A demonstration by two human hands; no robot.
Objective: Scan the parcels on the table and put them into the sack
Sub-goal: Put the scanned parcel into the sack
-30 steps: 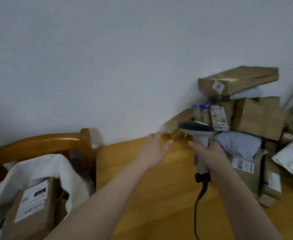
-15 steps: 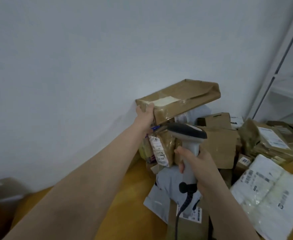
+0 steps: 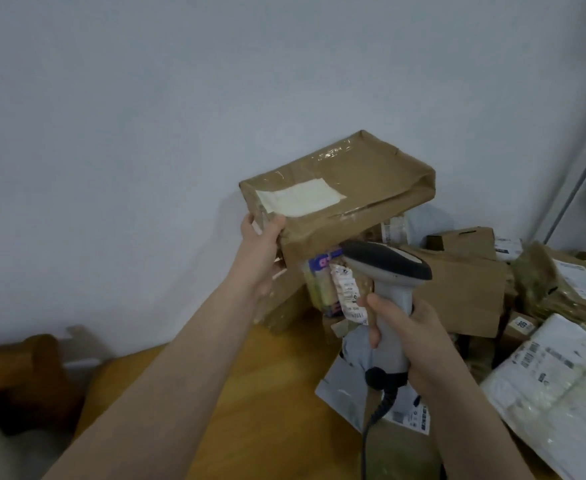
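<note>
The left hand [image 3: 263,251] grips the left corner of the brown taped parcel [image 3: 350,188], above the pile [image 3: 464,292], white label [image 3: 298,200] upward, probably for scanning. At its 5 o'clock the barcode scanner [image 3: 390,268] waits, its handle gripped by the right hand [image 3: 411,336].

Two hands, left hand [image 3: 262,251] and right hand [image 3: 405,337]. One scanner [image 3: 388,268]. One brown parcel [image 3: 353,188] held up. One table [image 3: 267,410]. Heap of parcels [image 3: 464,289], too jumbled to count.

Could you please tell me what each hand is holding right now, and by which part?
The left hand holds the brown parcel at its near left corner; the right hand holds the scanner by its handle.
</note>
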